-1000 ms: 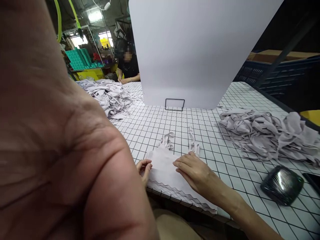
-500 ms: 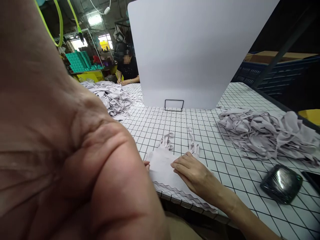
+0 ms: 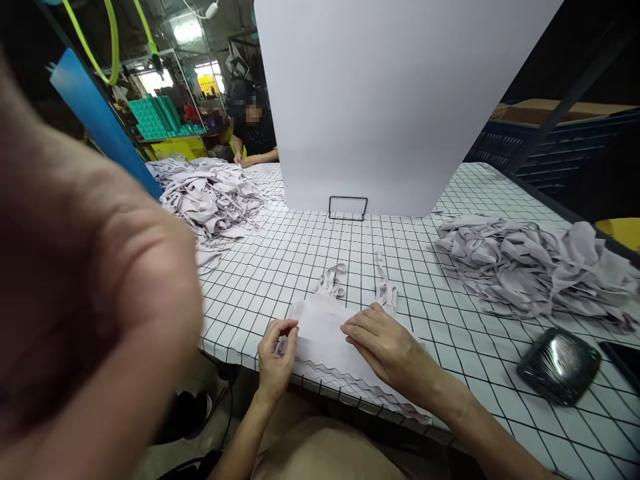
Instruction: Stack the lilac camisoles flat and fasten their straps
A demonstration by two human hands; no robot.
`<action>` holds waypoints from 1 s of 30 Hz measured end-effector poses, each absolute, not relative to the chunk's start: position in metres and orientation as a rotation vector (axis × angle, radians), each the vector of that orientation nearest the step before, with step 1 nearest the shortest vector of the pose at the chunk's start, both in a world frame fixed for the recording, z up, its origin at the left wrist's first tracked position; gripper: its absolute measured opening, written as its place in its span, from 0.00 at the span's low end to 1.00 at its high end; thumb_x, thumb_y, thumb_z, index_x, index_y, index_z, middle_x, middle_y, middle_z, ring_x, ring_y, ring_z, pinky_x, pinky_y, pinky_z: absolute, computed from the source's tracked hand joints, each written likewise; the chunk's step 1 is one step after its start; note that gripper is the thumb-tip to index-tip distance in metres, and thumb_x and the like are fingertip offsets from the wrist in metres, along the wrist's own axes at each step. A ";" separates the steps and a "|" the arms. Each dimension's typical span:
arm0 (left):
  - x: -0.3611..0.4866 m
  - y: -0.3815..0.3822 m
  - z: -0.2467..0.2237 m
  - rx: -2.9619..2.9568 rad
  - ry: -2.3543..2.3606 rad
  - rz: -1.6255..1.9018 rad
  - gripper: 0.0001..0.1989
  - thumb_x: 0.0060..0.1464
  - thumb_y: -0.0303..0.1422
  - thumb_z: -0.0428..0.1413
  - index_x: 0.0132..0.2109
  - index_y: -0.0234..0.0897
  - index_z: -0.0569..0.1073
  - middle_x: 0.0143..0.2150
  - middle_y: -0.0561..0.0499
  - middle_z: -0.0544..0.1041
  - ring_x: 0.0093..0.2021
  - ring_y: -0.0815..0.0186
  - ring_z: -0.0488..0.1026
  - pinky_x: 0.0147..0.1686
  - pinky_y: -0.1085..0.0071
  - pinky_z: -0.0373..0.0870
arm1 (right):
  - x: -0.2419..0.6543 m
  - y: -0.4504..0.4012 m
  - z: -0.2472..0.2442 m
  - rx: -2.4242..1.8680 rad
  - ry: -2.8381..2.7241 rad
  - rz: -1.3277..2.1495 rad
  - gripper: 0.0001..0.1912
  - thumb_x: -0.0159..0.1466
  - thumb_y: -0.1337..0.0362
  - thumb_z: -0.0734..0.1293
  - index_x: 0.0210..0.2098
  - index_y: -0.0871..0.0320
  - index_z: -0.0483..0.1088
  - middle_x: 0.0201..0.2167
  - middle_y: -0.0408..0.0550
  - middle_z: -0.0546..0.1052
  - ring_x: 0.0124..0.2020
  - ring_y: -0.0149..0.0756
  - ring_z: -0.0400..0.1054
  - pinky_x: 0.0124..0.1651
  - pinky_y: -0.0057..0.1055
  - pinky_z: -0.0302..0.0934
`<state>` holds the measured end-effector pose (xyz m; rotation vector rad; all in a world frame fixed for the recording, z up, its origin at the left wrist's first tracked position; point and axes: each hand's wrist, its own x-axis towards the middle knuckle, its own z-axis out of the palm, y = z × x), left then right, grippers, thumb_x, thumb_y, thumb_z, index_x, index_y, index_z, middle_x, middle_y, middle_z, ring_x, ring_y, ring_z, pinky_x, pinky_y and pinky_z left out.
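A stack of pale grey fabric pieces [image 3: 325, 330] lies at the table's front edge, its wavy layered edges toward me. Two bunches of narrow fabric straps [image 3: 334, 280] stick out from its far side. At the stack's left edge, my left hand [image 3: 278, 357] is closed, thumb and forefinger pinching the fabric there. My right hand [image 3: 383, 343] lies across the right part of the top piece, fingers extended and close together, with the thumb mostly hidden below. Another person's hand [image 3: 145, 300], large and blurred, fills the left foreground close to the camera.
Loose grey fabric heaps lie at left [image 3: 215, 193] and right [image 3: 530, 260] on the grid-patterned table [image 3: 300, 250]. A white board [image 3: 380, 113] stands behind, by a black wire stand [image 3: 348, 208]. A black plastic-wrapped object [image 3: 560, 365] sits at right. A co-worker [image 3: 253, 137] sits beyond.
The large foreground hand has moved left and away, uncovering my left hand, the left fabric heap and a blue panel. My right hand stays on the fabric, nearly unmoved.
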<state>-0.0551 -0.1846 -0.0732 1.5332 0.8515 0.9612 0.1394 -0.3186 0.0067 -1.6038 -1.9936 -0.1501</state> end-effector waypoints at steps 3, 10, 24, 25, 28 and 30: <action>-0.057 -0.184 -0.082 1.691 0.842 1.089 0.07 0.62 0.37 0.58 0.42 0.42 0.79 0.40 0.47 0.77 0.43 0.59 0.75 0.45 0.62 0.73 | 0.142 -0.318 0.006 -1.618 -2.005 -0.151 0.11 0.72 0.75 0.59 0.46 0.62 0.72 0.39 0.52 0.79 0.41 0.39 0.74 0.56 0.57 0.68; -0.055 -0.174 -0.077 1.766 0.835 1.106 0.06 0.62 0.35 0.57 0.43 0.39 0.78 0.41 0.47 0.78 0.43 0.62 0.76 0.45 0.66 0.74 | 0.169 -0.305 -0.009 -1.669 -1.901 -0.097 0.11 0.73 0.70 0.60 0.44 0.60 0.75 0.38 0.52 0.80 0.40 0.40 0.75 0.51 0.49 0.70; -0.019 -0.134 -0.055 1.844 0.794 1.026 0.06 0.59 0.33 0.57 0.41 0.41 0.79 0.41 0.47 0.79 0.41 0.62 0.75 0.41 0.67 0.73 | 0.249 -0.179 -0.050 -2.178 -1.602 0.173 0.10 0.66 0.64 0.65 0.30 0.59 0.76 0.36 0.56 0.79 0.47 0.51 0.66 0.51 0.53 0.61; -0.014 -0.127 -0.051 1.837 0.794 1.017 0.06 0.58 0.33 0.58 0.40 0.41 0.79 0.41 0.47 0.79 0.40 0.63 0.75 0.41 0.67 0.72 | 0.251 -0.171 -0.053 -2.191 -1.599 0.178 0.10 0.64 0.63 0.67 0.28 0.59 0.75 0.36 0.57 0.78 0.47 0.53 0.64 0.52 0.56 0.59; -0.004 -0.104 -0.042 1.799 0.800 0.978 0.06 0.56 0.33 0.59 0.39 0.40 0.79 0.41 0.48 0.80 0.39 0.64 0.75 0.40 0.68 0.72 | 0.254 -0.156 -0.058 -2.207 -1.576 0.208 0.10 0.62 0.64 0.69 0.24 0.59 0.72 0.33 0.57 0.76 0.45 0.52 0.62 0.51 0.58 0.57; 0.001 -0.091 -0.038 1.757 0.817 0.936 0.06 0.54 0.33 0.60 0.39 0.39 0.80 0.42 0.47 0.80 0.40 0.64 0.76 0.41 0.68 0.72 | 0.256 -0.153 -0.055 -2.185 -1.549 0.222 0.10 0.63 0.66 0.67 0.25 0.58 0.72 0.30 0.53 0.75 0.44 0.49 0.63 0.51 0.53 0.58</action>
